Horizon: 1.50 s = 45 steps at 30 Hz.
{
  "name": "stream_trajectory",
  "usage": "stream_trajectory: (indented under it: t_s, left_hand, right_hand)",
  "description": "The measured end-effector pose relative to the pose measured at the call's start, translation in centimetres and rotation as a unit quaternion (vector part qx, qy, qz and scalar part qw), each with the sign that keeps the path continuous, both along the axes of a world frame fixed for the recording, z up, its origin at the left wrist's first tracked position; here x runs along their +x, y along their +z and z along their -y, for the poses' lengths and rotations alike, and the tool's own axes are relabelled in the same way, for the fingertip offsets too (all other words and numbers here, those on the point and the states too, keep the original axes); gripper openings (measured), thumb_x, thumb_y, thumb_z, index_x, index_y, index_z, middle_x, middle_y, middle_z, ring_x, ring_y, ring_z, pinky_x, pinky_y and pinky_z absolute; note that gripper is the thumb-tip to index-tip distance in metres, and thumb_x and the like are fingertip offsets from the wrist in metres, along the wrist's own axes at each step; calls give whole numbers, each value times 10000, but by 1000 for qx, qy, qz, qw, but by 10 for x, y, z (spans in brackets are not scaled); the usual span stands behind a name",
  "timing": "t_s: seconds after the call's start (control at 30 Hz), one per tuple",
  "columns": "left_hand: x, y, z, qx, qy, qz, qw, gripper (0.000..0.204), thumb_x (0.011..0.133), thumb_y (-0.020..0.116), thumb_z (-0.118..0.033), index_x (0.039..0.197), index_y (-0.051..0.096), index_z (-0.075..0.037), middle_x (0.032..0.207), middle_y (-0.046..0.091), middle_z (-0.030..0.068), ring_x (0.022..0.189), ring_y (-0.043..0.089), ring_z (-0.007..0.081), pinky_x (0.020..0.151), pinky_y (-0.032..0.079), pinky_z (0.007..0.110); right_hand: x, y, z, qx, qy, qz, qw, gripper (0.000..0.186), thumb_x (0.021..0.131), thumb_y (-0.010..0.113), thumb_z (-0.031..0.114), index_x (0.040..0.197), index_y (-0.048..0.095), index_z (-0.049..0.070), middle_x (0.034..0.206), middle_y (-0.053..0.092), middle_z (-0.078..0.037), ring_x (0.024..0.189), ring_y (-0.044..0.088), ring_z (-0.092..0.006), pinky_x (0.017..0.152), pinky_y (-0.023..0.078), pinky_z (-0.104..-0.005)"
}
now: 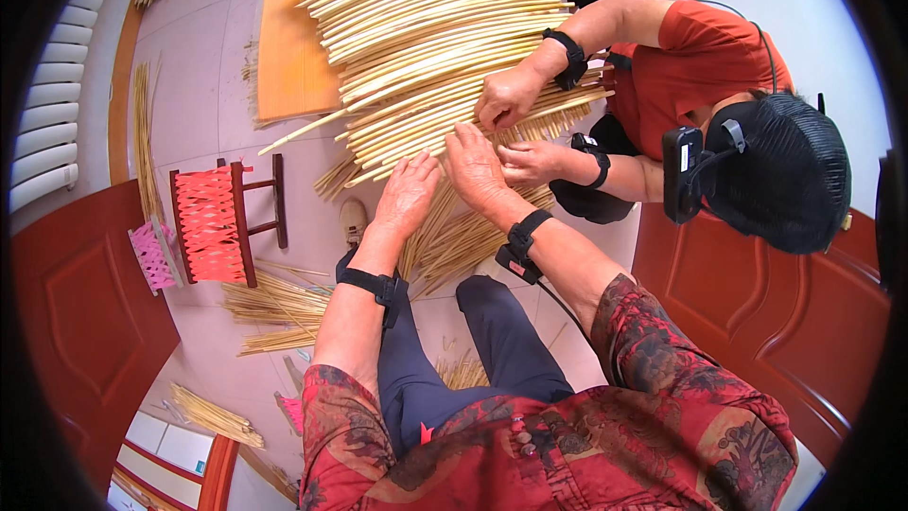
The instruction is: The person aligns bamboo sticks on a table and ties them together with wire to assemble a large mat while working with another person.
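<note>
A mat of pale yellow plant stalks point(445, 47), laid side by side, spreads over the far middle. My left hand point(410, 194) bends its fingers over the near edge and grips the stalks there. Just to the right, my right hand point(475, 170) has its fingers closed on the same edge; its fingertips are partly hidden. A co-worker in a red top point(719, 57) leans in from the right. One of the co-worker's hands point(509, 97) presses on the mat's right part, the other point(532, 163) is beside my right hand at the edge.
An orange wooden board point(291, 57) lies partly under the mat. Loose stalk bundles point(274, 308) lie on the tiled floor point(213, 350). Left of me is a small stool with a red woven seat point(214, 224), beside a pink woven one point(154, 255). A white radiator point(52, 95) lines the left wall.
</note>
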<state>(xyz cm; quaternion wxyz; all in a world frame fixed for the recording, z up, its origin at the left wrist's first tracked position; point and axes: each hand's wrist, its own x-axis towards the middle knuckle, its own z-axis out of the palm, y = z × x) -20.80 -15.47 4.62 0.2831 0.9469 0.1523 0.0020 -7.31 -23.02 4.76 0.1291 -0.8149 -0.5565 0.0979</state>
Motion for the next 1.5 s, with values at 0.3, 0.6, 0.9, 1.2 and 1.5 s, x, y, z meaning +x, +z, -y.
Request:
stream_trajectory:
  t_s: [0.3,0.6,0.9,1.2,1.5]
  left_hand:
    - [-2,-3,4,11,-2,-15,1000,302,788,420,-85,1064,529,-31,1206,458,90,1224,327,217,1023,241,391]
    - [-3,-5,7,3,5,-13,1000,300,793,411,-85,1064,529,-35,1221,449,82,1224,326,207,1027,235,386]
    - [-1,-2,5,8,0,-10,1000,296,788,419,-88,1056,531,-35,1201,462,82,1218,335,210,1023,243,383]
    - [-1,-7,5,16,4,9,1000,286,759,440,-47,1030,532,-42,1173,482,78,1200,360,225,997,266,391]
    - [-1,-4,4,8,2,-10,1000,301,767,434,-50,1053,529,-43,1197,470,76,1206,353,223,1008,254,389]
  right_hand:
    - [-2,1,4,4,1,4,1000,334,699,577,105,1005,510,-10,1143,448,-193,1116,398,-344,893,363,-417]
    - [-5,10,5,-2,-1,1,1000,365,686,559,96,1027,511,-25,1146,456,-185,1112,412,-321,896,363,-395]
    - [-4,10,3,-7,-2,10,1000,369,679,569,108,1019,513,-24,1148,455,-184,1110,415,-320,894,366,-394]
    - [-3,4,3,-8,-7,0,1000,364,695,570,106,1035,511,-8,1160,447,-185,1125,392,-335,901,354,-415]
    - [-4,8,3,9,0,14,1000,353,660,590,106,983,518,-19,1133,464,-187,1097,421,-320,883,363,-398]
